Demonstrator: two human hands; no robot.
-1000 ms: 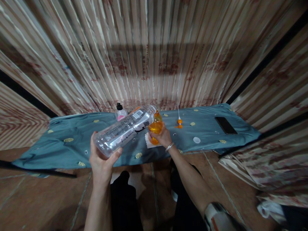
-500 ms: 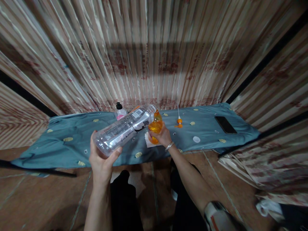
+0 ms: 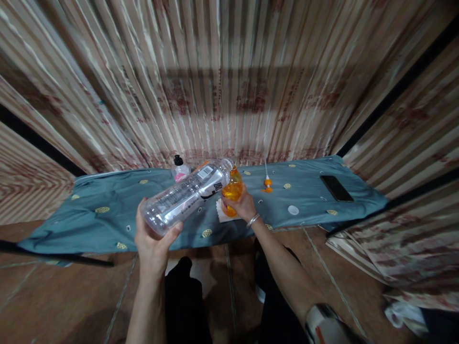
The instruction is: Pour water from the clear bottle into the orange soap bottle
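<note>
My left hand (image 3: 155, 239) is wrapped round the base of a large clear plastic bottle (image 3: 186, 197), which is tilted with its mouth up and to the right. That mouth is at the top of an orange bottle (image 3: 233, 191); whether the two touch I cannot tell. Around the orange bottle my right hand (image 3: 244, 204) is closed. Under it lies a white paper piece (image 3: 224, 217). An orange pump head (image 3: 267, 183) with a clear tube rests on the cloth to the right.
A small bottle with a black cap (image 3: 180, 169) stands behind the clear bottle. On the blue cloth (image 3: 79, 224) lie a white disc (image 3: 293, 209) and a black phone (image 3: 336, 188). Striped curtains (image 3: 222, 95) and dark poles (image 3: 398, 93) surround the bench.
The whole view has shifted very slightly. Both hands keep their hold on the bottles, and their placement is nearly the same.
</note>
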